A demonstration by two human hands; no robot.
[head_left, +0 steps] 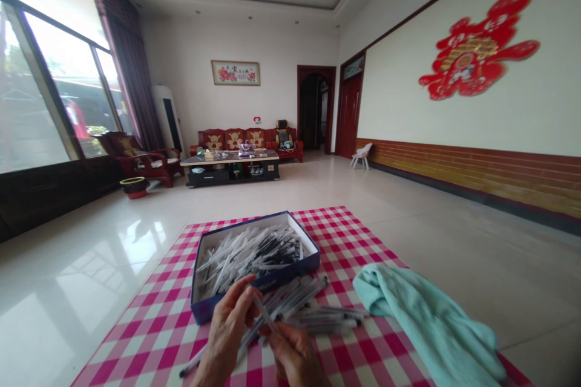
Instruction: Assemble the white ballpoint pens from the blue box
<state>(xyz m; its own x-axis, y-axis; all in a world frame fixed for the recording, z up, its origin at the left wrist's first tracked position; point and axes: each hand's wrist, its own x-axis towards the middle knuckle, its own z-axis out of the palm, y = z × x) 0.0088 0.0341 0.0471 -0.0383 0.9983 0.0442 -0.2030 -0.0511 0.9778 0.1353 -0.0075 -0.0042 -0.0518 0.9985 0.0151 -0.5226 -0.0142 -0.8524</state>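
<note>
Between my two hands is a whitish translucent pen (267,315), tilted down to the right. My left hand (230,321) pinches its upper end in front of the box. Its lower end is in the closed fingers of my right hand (294,352). Just beyond them a blue box (313,259) with a white inside holds a heap of loose clear and dark pen parts (254,254). More pens with dark tips (313,315) lie in a pile on the cloth, right behind my hands and partly hidden by them.
A pink-and-white checked tablecloth (149,320) covers the table. A mint-green cloth (426,320) lies crumpled at its right side. Farther off stand a low coffee table (209,176), a red wooden sofa (222,139), an armchair (136,160) and a small pale chair (362,156).
</note>
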